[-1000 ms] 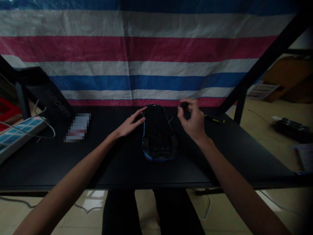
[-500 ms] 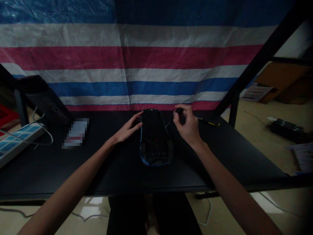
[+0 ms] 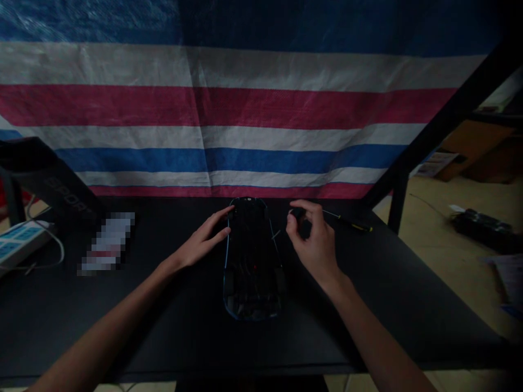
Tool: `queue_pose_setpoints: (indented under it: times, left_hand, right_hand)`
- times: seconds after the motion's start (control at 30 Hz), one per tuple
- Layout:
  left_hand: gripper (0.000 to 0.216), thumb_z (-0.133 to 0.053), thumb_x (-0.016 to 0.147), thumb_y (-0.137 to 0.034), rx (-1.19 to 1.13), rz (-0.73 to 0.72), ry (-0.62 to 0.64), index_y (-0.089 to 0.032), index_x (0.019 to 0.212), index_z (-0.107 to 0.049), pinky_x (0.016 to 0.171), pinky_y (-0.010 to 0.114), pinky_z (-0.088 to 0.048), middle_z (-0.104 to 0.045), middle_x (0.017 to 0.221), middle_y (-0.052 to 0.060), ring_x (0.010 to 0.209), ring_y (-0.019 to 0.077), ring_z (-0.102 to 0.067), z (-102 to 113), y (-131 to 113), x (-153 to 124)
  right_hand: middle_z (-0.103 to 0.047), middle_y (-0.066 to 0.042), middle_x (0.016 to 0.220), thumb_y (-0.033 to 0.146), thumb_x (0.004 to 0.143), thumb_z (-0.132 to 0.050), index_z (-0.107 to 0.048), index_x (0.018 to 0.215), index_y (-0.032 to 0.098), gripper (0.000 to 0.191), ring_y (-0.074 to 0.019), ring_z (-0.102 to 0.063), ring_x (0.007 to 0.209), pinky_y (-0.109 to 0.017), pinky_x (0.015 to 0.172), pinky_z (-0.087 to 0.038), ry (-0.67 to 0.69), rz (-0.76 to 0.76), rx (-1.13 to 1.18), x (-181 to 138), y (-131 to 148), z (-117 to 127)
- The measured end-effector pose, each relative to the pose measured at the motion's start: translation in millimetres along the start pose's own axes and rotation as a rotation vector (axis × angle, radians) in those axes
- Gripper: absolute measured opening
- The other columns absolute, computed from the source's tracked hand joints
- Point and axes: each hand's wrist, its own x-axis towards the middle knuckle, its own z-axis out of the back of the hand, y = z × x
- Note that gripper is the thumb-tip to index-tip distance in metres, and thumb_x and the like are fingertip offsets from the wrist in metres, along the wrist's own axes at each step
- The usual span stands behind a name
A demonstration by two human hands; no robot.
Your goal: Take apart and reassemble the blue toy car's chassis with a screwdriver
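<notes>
A toy car (image 3: 251,258) lies upside down on the black table, its dark underside up and a small red light showing. A thin pale rod (image 3: 277,234) juts from its right side. The fingertips and thumb of my left hand (image 3: 204,239) rest against the car's left edge near the far end, fingers stretched out. To the right of the car, my right hand (image 3: 312,231) pinches a small black piece (image 3: 297,213) between thumb and fingers; it is too dark to tell what it is. Beyond that hand lies a black and yellow screwdriver (image 3: 354,224).
A black box marked SPORT (image 3: 61,182) leans at the left rear, near a white power strip (image 3: 24,239) with a cable. A blurred flat item (image 3: 108,242) lies on the table (image 3: 183,326). Striped sheeting (image 3: 245,109) hangs behind; a black frame post (image 3: 441,125) stands right.
My view has shifted, so the table and car appear lower and larger. Both hands keep about the same places beside the car; the right still pinches the black piece.
</notes>
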Motion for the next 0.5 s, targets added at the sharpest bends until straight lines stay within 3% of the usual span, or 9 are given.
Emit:
queue_pose_setpoints:
  times: [0.2, 0.4, 0.5]
  left_hand:
    - [0.062, -0.050, 0.104, -0.053, -0.004, 0.041, -0.005, -0.043, 0.162, -0.030, 0.132, 0.055, -0.025, -0.035, 0.170, -0.002, 0.157, 0.0311, -0.034, -0.7, 2.0, -1.8]
    - [0.062, -0.050, 0.104, -0.052, -0.010, 0.055, 0.000, -0.046, 0.162, -0.029, 0.133, 0.053, -0.024, -0.034, 0.170, -0.004, 0.157, 0.0292, -0.033, 2.0, 0.5, -3.5]
    - [0.064, -0.050, 0.104, -0.053, -0.006, 0.045, 0.003, -0.045, 0.162, -0.028, 0.133, 0.052, -0.024, -0.034, 0.171, -0.004, 0.157, 0.0300, -0.033, 1.9, -0.8, -4.3]
  right_hand:
    - [-0.070, -0.006, 0.111, 0.020, 0.099, -0.053, -0.051, 0.136, 0.034, 0.039, -0.0239, -0.073, 0.095, -0.042, 0.085, -0.063, 0.106, -0.028, 0.066, -1.6, 10.9, 4.7]
    - [-0.068, -0.001, 0.096, 0.028, 0.099, -0.063, -0.060, 0.120, 0.034, 0.022, -0.0199, -0.065, 0.071, -0.039, 0.072, -0.061, 0.126, -0.036, 0.037, 12.5, 10.2, 6.5]
    - [-0.067, -0.003, 0.101, 0.021, 0.099, -0.057, -0.056, 0.128, 0.030, 0.030, -0.0196, -0.068, 0.081, -0.036, 0.078, -0.061, 0.243, 0.016, 0.079, 24.3, 4.7, 11.1]
